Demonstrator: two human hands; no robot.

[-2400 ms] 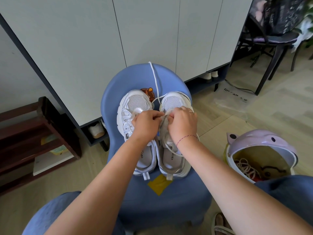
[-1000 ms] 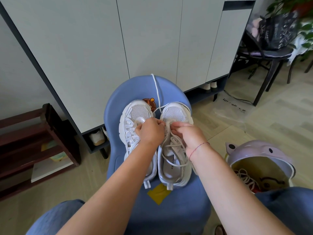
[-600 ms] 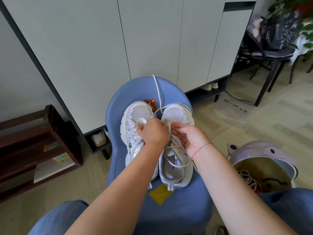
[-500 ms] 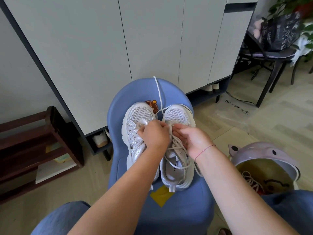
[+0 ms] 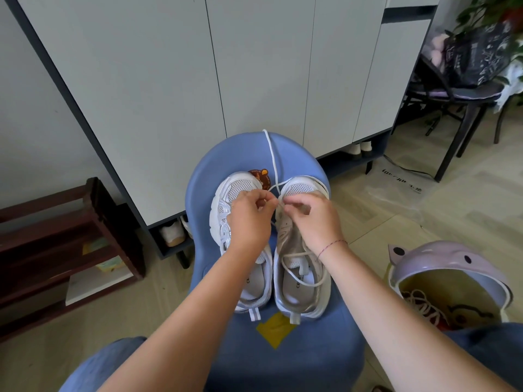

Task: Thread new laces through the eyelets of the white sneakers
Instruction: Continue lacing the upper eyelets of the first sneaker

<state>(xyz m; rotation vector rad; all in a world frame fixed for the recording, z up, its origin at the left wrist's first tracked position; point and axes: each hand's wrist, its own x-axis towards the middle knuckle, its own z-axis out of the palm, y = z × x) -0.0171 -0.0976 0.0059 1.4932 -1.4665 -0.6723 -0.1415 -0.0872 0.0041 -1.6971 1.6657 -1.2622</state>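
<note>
The two white sneakers are set side by side on the seat of a blue chair (image 5: pixel 235 154), toes far and heels near. The left sneaker (image 5: pixel 240 188) lies under the left hand (image 5: pixel 249 222) and the right sneaker (image 5: pixel 300 188) under the right hand (image 5: pixel 315 222).

A white lace (image 5: pixel 272 157) is draped over the far edge of the chair back and is led near, down to the gap between the two toe caps. There it is pinched narrowly between the thumb and forefinger of the left hand. It appears to be pinched again by the curled fingertips of the right hand, just beside the far end of the right sneaker's tongue.

The lace's long axis runs far to near, while the eyelet rows lie just near of both pinches, along the right sneaker. The right hand is judged the nearer to those eyelets, so the feeding is probably to be done by it.

The eyelets themselves are covered by the hands, and the lace tip cannot be made out. A loose cream lace (image 5: pixel 297 254) is strung across the right sneaker's opening; how it is threaded cannot be told. The left sneaker's lacing is hidden by the left forearm.
</note>
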